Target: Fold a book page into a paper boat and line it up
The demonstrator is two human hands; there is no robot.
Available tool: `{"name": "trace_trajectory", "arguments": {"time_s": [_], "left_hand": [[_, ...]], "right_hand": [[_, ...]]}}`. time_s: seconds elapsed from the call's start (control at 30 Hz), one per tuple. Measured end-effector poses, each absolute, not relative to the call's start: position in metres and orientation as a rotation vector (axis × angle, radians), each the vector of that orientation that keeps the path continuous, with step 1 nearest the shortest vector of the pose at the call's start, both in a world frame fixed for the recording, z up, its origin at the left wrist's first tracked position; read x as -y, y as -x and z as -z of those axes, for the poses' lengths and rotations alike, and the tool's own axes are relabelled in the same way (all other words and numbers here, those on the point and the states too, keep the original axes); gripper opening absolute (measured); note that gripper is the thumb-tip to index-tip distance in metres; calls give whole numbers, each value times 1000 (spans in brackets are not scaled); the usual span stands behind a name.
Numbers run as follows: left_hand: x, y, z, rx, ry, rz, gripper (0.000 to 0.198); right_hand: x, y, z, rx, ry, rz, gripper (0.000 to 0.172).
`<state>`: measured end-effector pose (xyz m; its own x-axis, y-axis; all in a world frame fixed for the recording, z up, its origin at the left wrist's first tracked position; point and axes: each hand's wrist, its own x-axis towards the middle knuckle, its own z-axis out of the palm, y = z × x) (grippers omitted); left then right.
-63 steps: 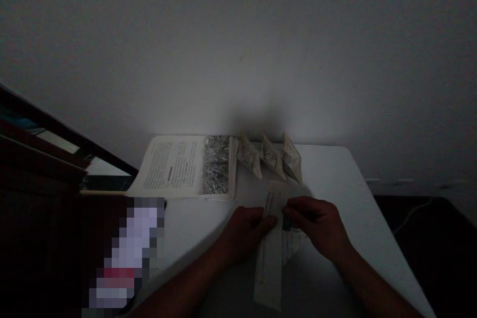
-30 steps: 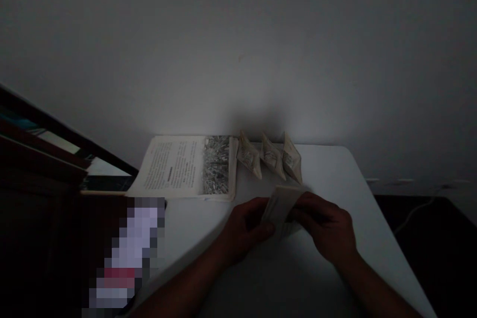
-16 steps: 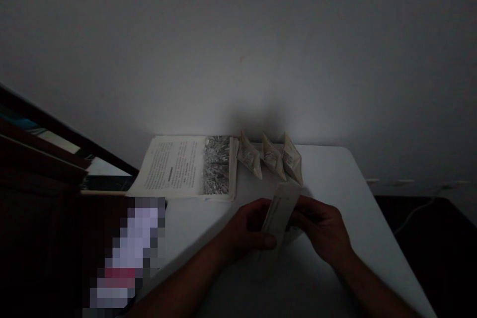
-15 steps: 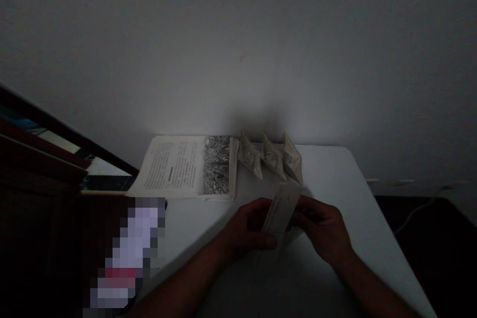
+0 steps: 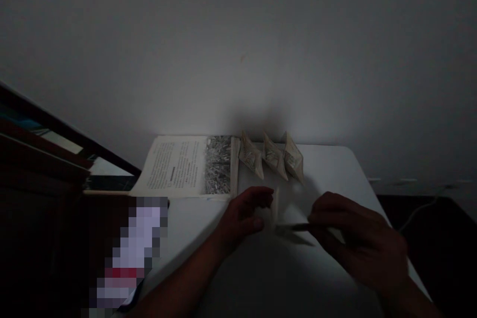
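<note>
A folded piece of printed paper [image 5: 286,218] is held over the white table [image 5: 328,169] between both hands. My left hand [image 5: 244,216] pinches its left end, fingers curled. My right hand [image 5: 357,243] grips the right end, fingers closed, and is blurred. Three folded paper boats [image 5: 272,159] stand in a row at the back of the table, just beyond the hands.
An open book [image 5: 190,165] lies at the back left, touching the leftmost boat. Dark furniture [image 5: 40,159] rises at the left, with a pixelated patch [image 5: 128,253] below it. A plain wall stands behind the table; dark floor lies to the right.
The long folded strip was folded shorter and turned upright between the hands. Now my right hand has pulled out to the right, spreading the paper sideways; the left hand stayed.
</note>
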<state>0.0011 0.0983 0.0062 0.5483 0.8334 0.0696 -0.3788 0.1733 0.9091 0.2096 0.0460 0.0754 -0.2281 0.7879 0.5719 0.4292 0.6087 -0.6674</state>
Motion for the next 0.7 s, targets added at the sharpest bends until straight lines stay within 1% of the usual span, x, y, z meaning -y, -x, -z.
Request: {"name": "trace_trajectory", "arguments": {"time_s": [0.13,0.27,0.33,0.5,0.57,0.67,0.7], "left_hand": [[-104,5,-10,-537,-1195,-1016,53],[-106,12,-17,-574,-1241,-1047,45],[-104,16,-24,-599,-1373,-1003,48],[-96,16,-34,-739,-1947,-708,61],[-94,12,-30,-819,-2109,-620,51],[-93,7,-21,-949,-2261,-517,24],[-94,5,-19,-982,-2284,-491,18]], "right_hand": [[-38,-211,-90,2224,920,-188,23],[-37,-214,-67,2428,923,39,19],[-37,-218,-49,2446,907,112,16],[-35,-226,-22,2449,963,160,17],[-33,-226,-17,2450,982,157,18],[-30,-223,-14,2449,1006,122,17],[-29,-221,-13,2453,1019,105,17]]}}
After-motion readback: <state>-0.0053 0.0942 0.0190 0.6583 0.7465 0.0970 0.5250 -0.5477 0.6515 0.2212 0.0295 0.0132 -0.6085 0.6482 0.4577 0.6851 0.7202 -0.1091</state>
